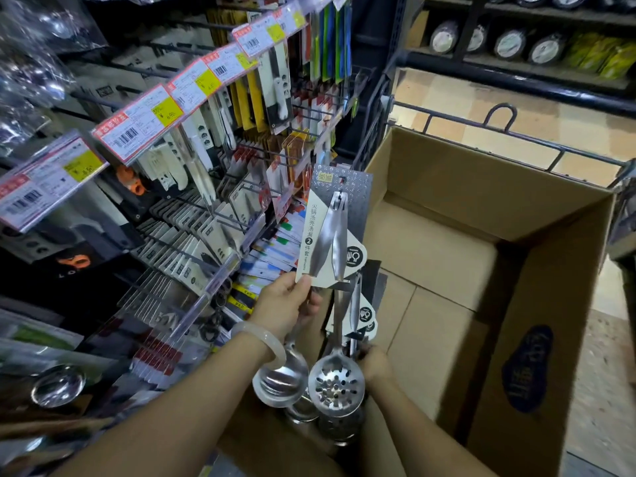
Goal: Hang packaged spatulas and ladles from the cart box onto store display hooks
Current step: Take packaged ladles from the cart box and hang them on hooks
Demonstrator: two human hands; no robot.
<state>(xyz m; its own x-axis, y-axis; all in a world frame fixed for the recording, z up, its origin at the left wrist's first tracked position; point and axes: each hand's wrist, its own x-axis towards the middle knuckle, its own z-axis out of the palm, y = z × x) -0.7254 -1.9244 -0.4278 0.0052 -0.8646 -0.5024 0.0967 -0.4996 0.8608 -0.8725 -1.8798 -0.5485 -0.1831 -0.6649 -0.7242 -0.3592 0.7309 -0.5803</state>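
A carded ladle set (332,232) stands upright over the near left corner of the cardboard box (447,215), pinched at its card's lower edge by the left hand (287,304). Just right, the right hand (375,364) grips more packaged ladles (354,325) by their handles.

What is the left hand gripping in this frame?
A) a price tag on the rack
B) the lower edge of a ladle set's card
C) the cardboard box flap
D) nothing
B: the left hand pinches the bottom of the card of a packaged ladle set, its ladle and skimmer hanging below.
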